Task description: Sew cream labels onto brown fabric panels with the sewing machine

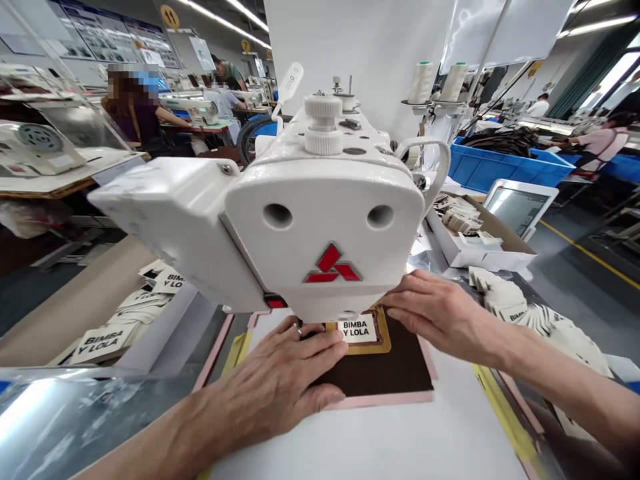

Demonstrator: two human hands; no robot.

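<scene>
Directly ahead, the white head of a sewing machine (325,220) overhangs the work. Beneath it lies a dark brown panel (385,373) with pink strips along its edges. A white label (357,329) printed "BIMBA Y LOLA" sits on the panel inside a yellowish frame (383,343). My left hand (295,367) rests flat on the panel, fingers extended toward the label's left side, a ring on one finger. Stretched out at the panel's far right is my right hand (430,307), its fingertips beside the frame and partly behind the machine head. The needle is hidden.
A box of printed labels (145,307) stands at left, another box (475,227) at right. Loose labels (545,320) fan out beside my right forearm. Farther back are a blue crate (510,167), a tablet-like screen (520,203) and thread cones (423,83). Other people work at machines behind.
</scene>
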